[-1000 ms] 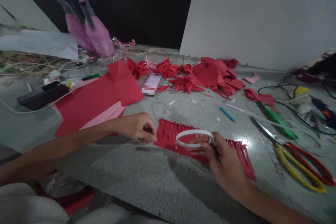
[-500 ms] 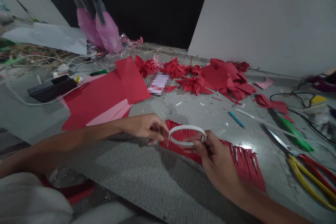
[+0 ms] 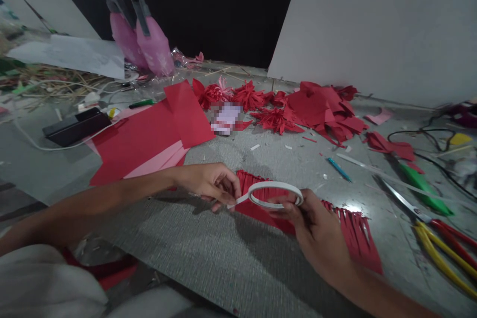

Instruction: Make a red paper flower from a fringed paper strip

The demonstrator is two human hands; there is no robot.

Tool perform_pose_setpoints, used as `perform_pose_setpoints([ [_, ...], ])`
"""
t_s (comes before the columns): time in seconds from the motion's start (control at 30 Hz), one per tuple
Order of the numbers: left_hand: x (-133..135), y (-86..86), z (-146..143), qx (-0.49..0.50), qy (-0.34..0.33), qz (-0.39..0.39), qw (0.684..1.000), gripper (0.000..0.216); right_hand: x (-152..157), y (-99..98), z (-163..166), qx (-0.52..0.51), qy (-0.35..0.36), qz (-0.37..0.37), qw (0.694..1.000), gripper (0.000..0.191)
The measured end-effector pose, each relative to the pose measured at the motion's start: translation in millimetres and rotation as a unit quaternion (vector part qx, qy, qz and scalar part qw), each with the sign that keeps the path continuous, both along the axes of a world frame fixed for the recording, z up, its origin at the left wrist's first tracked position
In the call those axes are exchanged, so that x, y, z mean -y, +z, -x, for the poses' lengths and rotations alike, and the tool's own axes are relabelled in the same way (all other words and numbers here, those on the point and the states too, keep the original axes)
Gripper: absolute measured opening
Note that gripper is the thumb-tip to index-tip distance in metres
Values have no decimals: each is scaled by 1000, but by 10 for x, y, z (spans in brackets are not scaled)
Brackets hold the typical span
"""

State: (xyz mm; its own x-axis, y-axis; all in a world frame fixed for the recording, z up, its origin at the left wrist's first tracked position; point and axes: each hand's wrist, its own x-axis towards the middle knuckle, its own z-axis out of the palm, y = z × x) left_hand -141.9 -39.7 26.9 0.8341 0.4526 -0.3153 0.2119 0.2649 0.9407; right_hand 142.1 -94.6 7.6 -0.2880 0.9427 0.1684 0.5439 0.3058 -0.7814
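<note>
My right hand grips a thin white tape roll and holds it just above a red paper strip cut into a fringe, which lies on the grey mat. My left hand is to the left of the roll, its fingertips pinched on the tape's loose end, which stretches a short way out from the roll. The middle of the fringed strip is hidden under both hands.
Red and pink paper sheets lie at the left with a dark phone and cable. Red paper flowers and scraps sit farther back. Scissors, a green-handled tool and a blue pen lie to the right.
The left hand has taken the tape's end and drawn it a little out of the roll. The right hand and roll have shifted slightly right.
</note>
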Motion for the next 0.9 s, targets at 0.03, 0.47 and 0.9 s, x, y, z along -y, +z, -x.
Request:
perform_pose_setpoints([
  [0.03,-5,-10,0,-6,5,-5,1000,22,-5,10,-9,0,0,0,1000,18],
  [0.47,38,72,-107,-29,13,-70,997,30,52,54,-14,26,1,-26,999,20],
  [0.9,25,30,-146,-36,59,-2,998,36,49,19,-163,-2,-1,1,1000,19],
])
